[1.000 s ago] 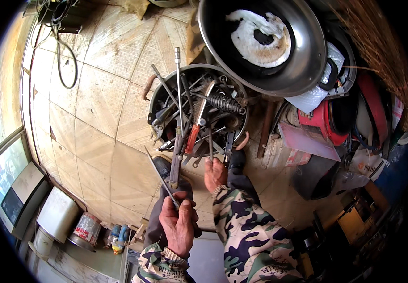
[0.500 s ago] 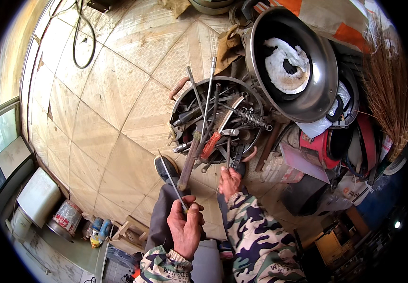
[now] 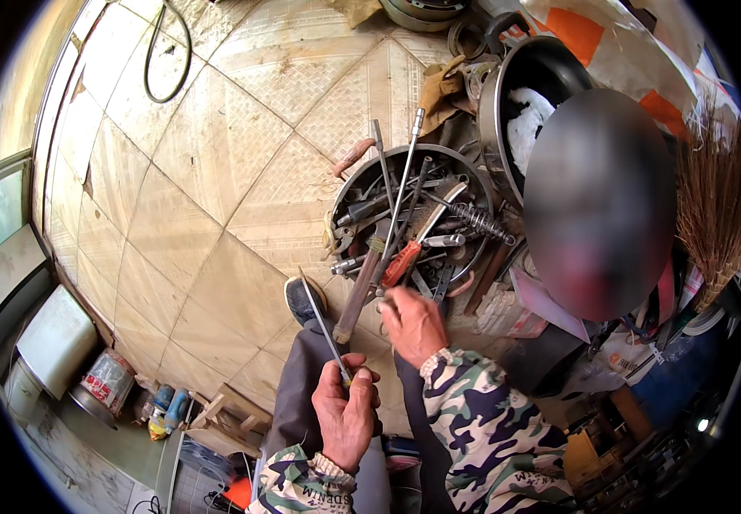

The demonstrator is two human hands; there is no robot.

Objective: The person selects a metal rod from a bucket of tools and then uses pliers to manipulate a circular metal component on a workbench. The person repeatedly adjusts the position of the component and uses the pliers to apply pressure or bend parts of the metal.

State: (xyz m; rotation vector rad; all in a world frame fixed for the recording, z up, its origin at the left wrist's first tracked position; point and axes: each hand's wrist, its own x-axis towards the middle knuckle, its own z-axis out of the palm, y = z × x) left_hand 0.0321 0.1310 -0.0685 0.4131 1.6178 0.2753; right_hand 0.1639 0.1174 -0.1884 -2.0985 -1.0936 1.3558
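My left hand point(image 3: 345, 411) is closed around the lower end of a long thin metal rod tool point(image 3: 323, 324), whose tip points away over my shoe; its grip is mostly hidden. My right hand point(image 3: 417, 324) is bent at the near side of a round metal pot point(image 3: 341, 190), by the tool ends there. Its fingers are smeared and partly hidden, so what they touch is unclear. Sockets, wrenches, long bars and a coil spring point(image 3: 483, 221) fill the pot. A red-handled tool point(image 3: 402, 263) and a brown-handled tool point(image 3: 358, 300) lean over its near rim.
A large steel pan point(image 3: 492, 128) holding something white stands right of the pot, partly behind a blurred oval patch point(image 3: 600, 206). A straw broom point(image 3: 717, 197) is at far right. Worn tiles point(image 3: 190, 197) spread left, with a dark hose point(image 3: 189, 56). A wooden stool point(image 3: 229, 415) stands at lower left.
The view has shifted left, and the blurred patch now covers much of the pan. My right hand has moved left along the pot's near side. My left hand still grips the rod tool.
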